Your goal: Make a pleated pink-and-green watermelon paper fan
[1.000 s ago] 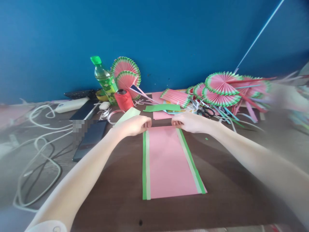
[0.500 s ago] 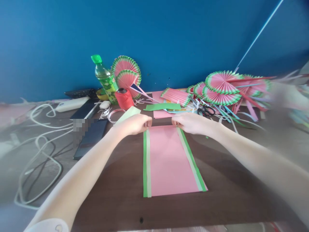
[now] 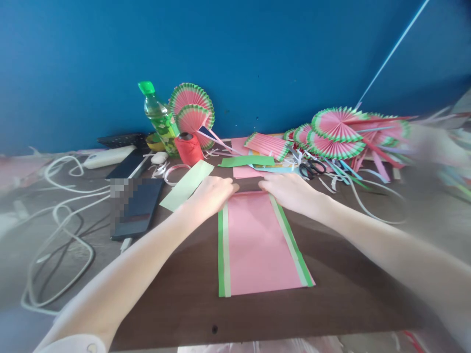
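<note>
A pink paper sheet [image 3: 257, 245] with green and pale green strips down both long sides lies flat on the brown table [image 3: 165, 304]. At its far left corner my left hand [image 3: 217, 193] is closed, fingers curled on the paper's edge. My right hand [image 3: 283, 189] grips the far right corner in the same way. Along the far edge between them runs a narrow raised or folded band. The fingertips are partly hidden behind the hands. Beside my left wrist lies a pale green paper strip [image 3: 187, 185].
Behind the hands are a green paper strip [image 3: 246, 161], scissors [image 3: 312, 169], a pleated pink paper [image 3: 267, 145] and folded paper fans [image 3: 338, 130]. A green-capped bottle [image 3: 158, 117] and red spool [image 3: 189, 148] stand back left. A dark phone [image 3: 138, 211] and white cable [image 3: 61, 215] lie left.
Both hands have shifted slightly on the sheet's far edge, the left one inward over the corner. More of the pale green strip now shows beside the left wrist.
</note>
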Motion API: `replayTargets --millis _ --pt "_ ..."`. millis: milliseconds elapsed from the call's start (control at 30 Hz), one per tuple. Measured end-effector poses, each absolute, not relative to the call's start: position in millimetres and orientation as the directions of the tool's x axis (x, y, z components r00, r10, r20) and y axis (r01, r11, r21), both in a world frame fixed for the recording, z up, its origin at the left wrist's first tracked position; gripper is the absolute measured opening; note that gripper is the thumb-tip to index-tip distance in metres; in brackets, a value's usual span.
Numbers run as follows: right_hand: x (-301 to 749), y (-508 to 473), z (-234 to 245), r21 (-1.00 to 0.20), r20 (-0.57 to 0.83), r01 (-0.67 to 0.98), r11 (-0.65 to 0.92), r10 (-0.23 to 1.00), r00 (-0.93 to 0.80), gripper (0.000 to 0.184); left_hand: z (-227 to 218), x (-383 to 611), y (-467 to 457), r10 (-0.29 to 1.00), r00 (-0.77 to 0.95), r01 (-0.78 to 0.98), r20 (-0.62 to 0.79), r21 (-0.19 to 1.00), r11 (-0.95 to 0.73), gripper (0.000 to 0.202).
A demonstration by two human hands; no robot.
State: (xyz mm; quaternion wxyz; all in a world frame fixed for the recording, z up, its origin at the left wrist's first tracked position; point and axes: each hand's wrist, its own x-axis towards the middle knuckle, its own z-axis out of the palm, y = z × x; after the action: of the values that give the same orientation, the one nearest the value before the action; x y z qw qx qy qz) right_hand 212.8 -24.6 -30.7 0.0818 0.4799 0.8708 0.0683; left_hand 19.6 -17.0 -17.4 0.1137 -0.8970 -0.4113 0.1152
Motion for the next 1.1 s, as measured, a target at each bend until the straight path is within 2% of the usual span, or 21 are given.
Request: replayTargets --millis 167,333,467,567,667,767,833,900,967,1100 --pt "205.8 -34.0 -32.7 0.238 -0.044 0.845 0.479 0.874 -0.484 0.024 -24.4 26.7 -29.8 0.792 0.604 0.729 -0.09 -0.341 -0.594 0.026" --pt "203.8 -37.2 -36.2 0.235 -0.033 0.843 0.483 0.871 -0.49 0.02 -40.9 35.5 -41.2 0.852 0.524 0.791 -0.009 -0.365 -0.491 0.028" --pt "200.6 -40.8 -37.8 0.24 -0.025 0.853 0.464 0.881 -0.472 0.022 -48.4 40.8 -46.9 0.87 0.493 0.818 -0.021 -0.329 -0.472 0.025" --pt "197.9 -44.5 -37.2 0.252 -0.048 0.846 0.471 0.879 -0.475 0.026 -49.5 43.7 -52.6 0.88 0.472 0.816 -0.05 -0.351 -0.458 0.024" --pt "196.0 -49.3 -39.0 0.283 -0.077 0.818 0.501 0.862 -0.501 0.027 -52.6 47.5 -61.8 0.892 0.44 0.797 -0.105 -0.413 -0.441 0.029" --pt "195.4 -54.9 -45.9 0.328 -0.062 0.792 0.516 0.848 -0.527 0.028 -58.6 51.0 -70.5 0.897 0.435 0.759 -0.075 -0.506 -0.41 0.035" --pt "195.6 -58.2 -51.3 0.369 -0.022 0.768 0.524 0.83 -0.557 0.039 -61.8 52.3 -73.6 0.896 0.441 0.737 -0.05 -0.55 -0.393 0.048" --pt "195.5 -60.6 -54.9 0.405 0.003 0.748 0.525 0.818 -0.576 0.054 -63.2 52.8 -74.2 0.895 0.442 0.726 -0.06 -0.562 -0.396 0.063" --pt "194.9 -62.0 -55.9 0.421 -0.012 0.743 0.521 0.822 -0.569 0.06 -63.2 52.9 -73.5 0.893 0.443 0.728 -0.075 -0.552 -0.407 0.068" --pt "192.8 -62.8 -53.5 0.412 -0.032 0.763 0.499 0.844 -0.535 0.055 -63.4 53.4 -73.8 0.892 0.45 0.741 -0.053 -0.535 -0.406 0.063"
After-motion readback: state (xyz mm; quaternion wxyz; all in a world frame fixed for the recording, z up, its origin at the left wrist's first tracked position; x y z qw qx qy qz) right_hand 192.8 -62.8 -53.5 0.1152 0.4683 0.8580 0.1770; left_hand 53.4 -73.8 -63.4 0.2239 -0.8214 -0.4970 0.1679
